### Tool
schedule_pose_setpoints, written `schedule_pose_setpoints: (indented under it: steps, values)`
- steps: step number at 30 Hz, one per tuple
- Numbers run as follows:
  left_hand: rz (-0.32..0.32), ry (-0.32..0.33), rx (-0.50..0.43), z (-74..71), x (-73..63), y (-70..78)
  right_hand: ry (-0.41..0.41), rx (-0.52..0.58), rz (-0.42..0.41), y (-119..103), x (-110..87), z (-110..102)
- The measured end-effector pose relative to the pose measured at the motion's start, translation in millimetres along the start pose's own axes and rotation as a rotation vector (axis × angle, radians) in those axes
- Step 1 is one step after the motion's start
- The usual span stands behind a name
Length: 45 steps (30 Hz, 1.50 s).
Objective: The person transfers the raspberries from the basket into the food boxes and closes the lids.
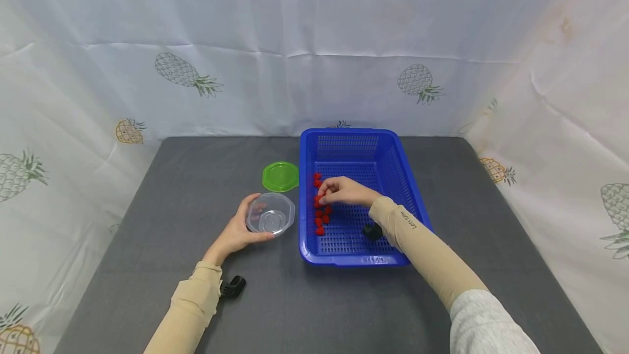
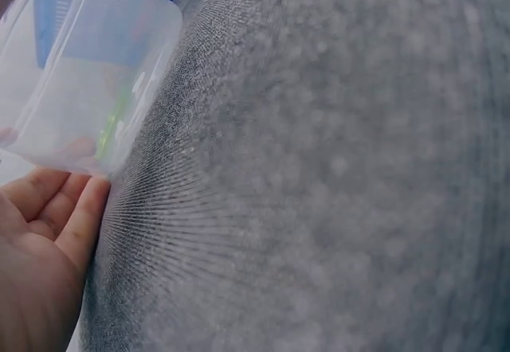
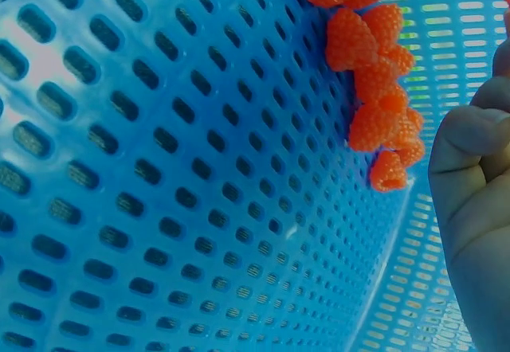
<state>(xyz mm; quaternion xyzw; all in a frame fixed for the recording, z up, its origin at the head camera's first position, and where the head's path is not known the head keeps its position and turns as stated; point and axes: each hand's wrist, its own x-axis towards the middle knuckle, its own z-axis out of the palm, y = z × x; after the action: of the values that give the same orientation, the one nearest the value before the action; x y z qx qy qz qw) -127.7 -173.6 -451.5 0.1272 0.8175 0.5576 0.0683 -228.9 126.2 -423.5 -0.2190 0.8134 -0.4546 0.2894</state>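
My left hand point(image 1: 235, 232) grips a clear plastic tub point(image 1: 271, 215) by its left side, thumb at the near edge and fingers around the far edge. In the left wrist view, fingertips point(image 2: 94, 193) touch the tub near its base, close to the cloth. My right hand point(image 1: 346, 191) reaches into the blue basket point(image 1: 303, 234), thumb and fingers pinching a red raspberry point(image 1: 318, 199) over the row along the left wall. More raspberries point(image 3: 374, 73) lie clustered against that wall in the right wrist view, where the hand's fingertips run off the right edge.
A green lid point(image 1: 280, 177) lies behind the tub, close to the basket's left side. Black wrist cameras show at the left wrist point(image 1: 233, 287) and under the right wrist point(image 1: 372, 232). Grey cloth point(image 1: 275, 310) covers the table, with a pineapple-print curtain point(image 1: 314, 86) behind it.
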Motion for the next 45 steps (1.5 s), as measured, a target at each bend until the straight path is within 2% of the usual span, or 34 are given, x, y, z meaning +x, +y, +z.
schedule_pose_setpoints:
  steps: [8, 10, 18, 25, 37, 45]
  values:
    - [0.008, 0.015, 0.008, -3.3, 6.2, -32.2, 0.020, 0.086, -0.005, -4.6, -6.6, -3.1]
    - [0.012, 0.013, 0.008, -4.7, 6.2, -34.7, 0.028, 0.113, -0.010, -5.2, -8.2, -4.3]
    - [0.008, 0.016, -0.004, -9.3, 3.7, -36.7, 0.061, 0.196, -0.056, -13.3, -13.9, -7.1]
    - [0.002, 0.022, 0.002, -13.0, 2.2, -39.6, 0.078, 0.196, -0.125, -25.3, -18.7, -8.7]
    - [0.006, 0.009, 0.008, -12.4, 1.7, -38.6, 0.039, 0.240, -0.291, -55.5, -18.9, -1.3]
    - [-0.006, 0.000, 0.008, -15.0, 1.0, -38.3, 0.027, 0.269, -0.352, -80.1, -16.3, 9.6]
